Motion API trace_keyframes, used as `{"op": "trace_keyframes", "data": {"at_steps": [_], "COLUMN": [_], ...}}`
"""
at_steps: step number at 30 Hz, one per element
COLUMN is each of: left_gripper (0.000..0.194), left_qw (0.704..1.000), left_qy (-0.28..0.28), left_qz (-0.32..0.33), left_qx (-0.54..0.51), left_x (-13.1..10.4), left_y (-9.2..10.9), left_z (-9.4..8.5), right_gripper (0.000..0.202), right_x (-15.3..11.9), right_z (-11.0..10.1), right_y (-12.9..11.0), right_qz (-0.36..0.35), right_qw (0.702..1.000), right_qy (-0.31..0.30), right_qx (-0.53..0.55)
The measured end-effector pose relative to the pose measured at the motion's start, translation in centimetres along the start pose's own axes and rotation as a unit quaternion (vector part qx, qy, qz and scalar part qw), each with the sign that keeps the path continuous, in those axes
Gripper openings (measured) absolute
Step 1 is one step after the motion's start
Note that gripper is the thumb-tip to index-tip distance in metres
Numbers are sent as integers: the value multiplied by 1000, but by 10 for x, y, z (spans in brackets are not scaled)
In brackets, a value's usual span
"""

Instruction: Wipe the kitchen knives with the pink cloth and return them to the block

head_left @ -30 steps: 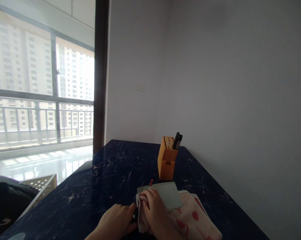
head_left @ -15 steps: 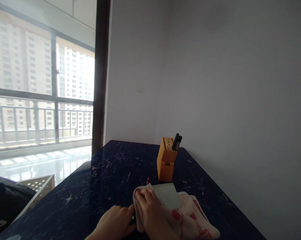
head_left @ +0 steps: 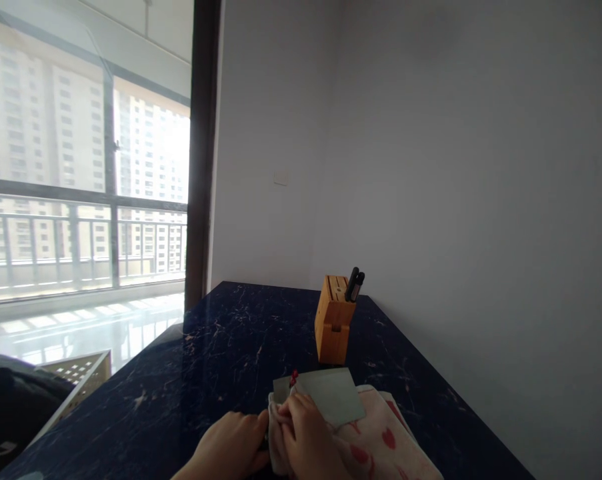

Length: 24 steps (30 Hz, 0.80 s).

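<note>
A cleaver with a wide grey blade (head_left: 333, 393) lies over a white towel with red prints (head_left: 381, 443). My left hand (head_left: 231, 440) is closed at the near left end of the cleaver, around its dark handle, which is mostly hidden. With bent fingers, my right hand (head_left: 305, 427) grips a bunched fold of the towel at the blade's left part. A small red object (head_left: 294, 378), too small to name, shows just beyond my right fingers. The lower parts of both hands run out of the frame.
Beyond the blade, a wooden knife block (head_left: 333, 327) stands on the dark blue marbled table (head_left: 241, 333), two black-handled tools in its right side. A wall borders the table on the right. At left are a perforated beige panel (head_left: 78, 377) and a dark garment (head_left: 21, 400).
My right hand has drawn slightly back toward me with the towel fold. More of the blade's far left corner now shows. My left hand stays almost in place.
</note>
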<state>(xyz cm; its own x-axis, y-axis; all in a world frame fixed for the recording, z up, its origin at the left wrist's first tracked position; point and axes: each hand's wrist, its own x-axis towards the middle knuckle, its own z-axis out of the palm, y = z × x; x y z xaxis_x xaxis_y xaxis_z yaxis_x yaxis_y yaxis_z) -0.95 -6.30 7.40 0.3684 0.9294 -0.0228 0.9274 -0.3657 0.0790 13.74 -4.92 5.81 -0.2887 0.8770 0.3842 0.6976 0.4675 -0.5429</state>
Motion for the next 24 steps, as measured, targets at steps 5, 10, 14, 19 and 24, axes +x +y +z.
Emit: {"op": "trace_keyframes", "data": {"at_steps": [5, 10, 14, 19, 24], "left_gripper": [28, 28, 27, 26, 27], "left_qw": [1000, 1000, 1000, 1000, 1000], "left_qy": [2, 1, 5, 7, 13], "left_qz": [4, 4, 4, 4, -4], "left_qx": [11, 13, 20, 15, 25], "left_x": [1, 1, 0, -1, -1], "left_y": [2, 3, 2, 1, 0], "left_z": [-3, -3, -1, 0, 1], "right_gripper": [24, 22, 22, 22, 22], "right_x": [-4, -7, -8, -7, -9], "right_z": [4, 5, 5, 6, -2], "right_y": [3, 6, 6, 2, 1], "right_qz": [43, 36, 29, 6, -13], "right_qw": [999, 999, 1000, 1000, 999], "right_qy": [-17, -8, -7, 2, -38], "right_qx": [4, 0, 2, -3, -13]}}
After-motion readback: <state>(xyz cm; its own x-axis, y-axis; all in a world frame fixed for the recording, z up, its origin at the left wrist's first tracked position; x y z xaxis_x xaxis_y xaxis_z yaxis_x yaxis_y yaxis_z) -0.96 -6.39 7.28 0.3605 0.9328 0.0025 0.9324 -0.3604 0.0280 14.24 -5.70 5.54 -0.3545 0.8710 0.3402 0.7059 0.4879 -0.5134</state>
